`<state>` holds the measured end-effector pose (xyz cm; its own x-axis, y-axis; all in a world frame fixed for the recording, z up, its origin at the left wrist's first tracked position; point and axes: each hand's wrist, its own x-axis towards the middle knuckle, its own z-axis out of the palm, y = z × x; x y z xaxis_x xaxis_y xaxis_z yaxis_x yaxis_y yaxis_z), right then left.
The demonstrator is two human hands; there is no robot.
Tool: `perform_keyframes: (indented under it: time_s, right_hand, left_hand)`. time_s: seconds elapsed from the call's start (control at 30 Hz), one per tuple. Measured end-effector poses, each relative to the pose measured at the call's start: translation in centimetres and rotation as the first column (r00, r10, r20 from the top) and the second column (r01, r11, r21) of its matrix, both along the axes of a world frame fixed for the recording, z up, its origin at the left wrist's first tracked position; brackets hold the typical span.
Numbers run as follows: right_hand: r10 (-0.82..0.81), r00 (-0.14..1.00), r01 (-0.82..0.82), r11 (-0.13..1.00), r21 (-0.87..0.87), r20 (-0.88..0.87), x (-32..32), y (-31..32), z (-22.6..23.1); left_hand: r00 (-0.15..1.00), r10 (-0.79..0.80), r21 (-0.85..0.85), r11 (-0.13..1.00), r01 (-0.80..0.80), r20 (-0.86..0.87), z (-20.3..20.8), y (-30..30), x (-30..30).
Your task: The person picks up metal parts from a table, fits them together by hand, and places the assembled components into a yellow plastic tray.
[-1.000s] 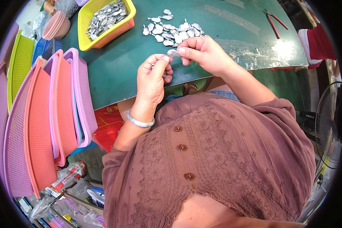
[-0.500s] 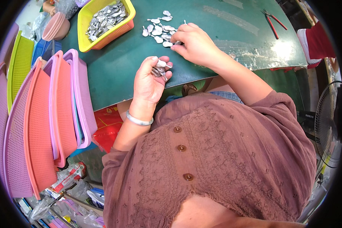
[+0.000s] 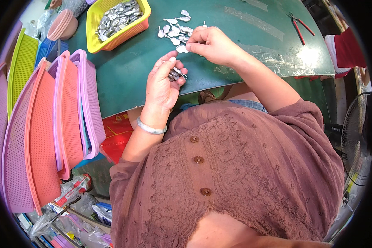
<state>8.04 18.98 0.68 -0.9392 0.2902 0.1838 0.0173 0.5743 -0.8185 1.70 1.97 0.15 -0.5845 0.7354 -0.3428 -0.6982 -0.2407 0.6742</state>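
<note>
My left hand (image 3: 161, 80) is curled around a bunch of needle threaders (image 3: 175, 75), small silver metal plates with thin wire loops. Its thumb lies along the top of the bunch, just above the table's near edge. My right hand (image 3: 211, 44) pinches a single shiny needle threader (image 3: 182, 48) between thumb and forefinger, a little beyond my left fingertips. Several loose needle threaders (image 3: 174, 31) lie scattered on the green table, partly hidden behind my right hand.
On the green table (image 3: 128, 78) stands a yellow basket (image 3: 93, 31) heaped with silver threaders. Red-handled pliers (image 3: 298, 31) lie at the far right. Nested purple and coral baskets (image 3: 70, 120) crowd the left side. Pink bowls (image 3: 63, 25) sit behind them; a fan (image 3: 355, 136) stands at right.
My right hand has drawn slightly left, with a threader now clearly at its fingertips. The left fingers have shifted around their bunch, and the pale piece under the thumb now sits less exposed.
</note>
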Motion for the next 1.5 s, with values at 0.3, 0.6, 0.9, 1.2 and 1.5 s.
perform_keyframes:
  time_s: [0.3, 0.6, 0.9, 1.2, 1.5]
  right_hand:
    - [0.090, 0.990, -0.046, 0.934, -0.355, 0.110, 1.1, -0.5, 1.7]
    - [-0.003, 0.994, 0.057, 0.866, 0.498, -0.109, 2.2, 1.0, 0.7]
    - [0.045, 0.993, 0.039, 0.760, 0.648, -0.112, 2.7, 0.4, -0.2]
    - [0.073, 0.993, -0.040, 0.951, -0.306, 0.097, 2.8, 0.5, 1.2]
    - [-0.043, 0.993, 0.064, 0.980, -0.188, 0.111, 2.8, 0.6, 1.6]
  left_hand:
    - [1.000, -0.019, 0.061, 0.998, 0.019, 0.000, 0.7, 0.7, 0.3]
    - [0.991, -0.038, 0.076, 0.997, 0.028, 0.128, -0.8, 0.0, -0.4]
    - [0.950, -0.128, 0.264, 0.963, 0.051, 0.285, -1.1, -0.4, -1.2]
    - [0.996, -0.072, 0.089, 0.994, 0.066, 0.060, -0.3, 0.6, 0.0]
    - [0.994, -0.109, 0.034, 0.994, 0.108, 0.022, 0.1, 1.1, 0.4]
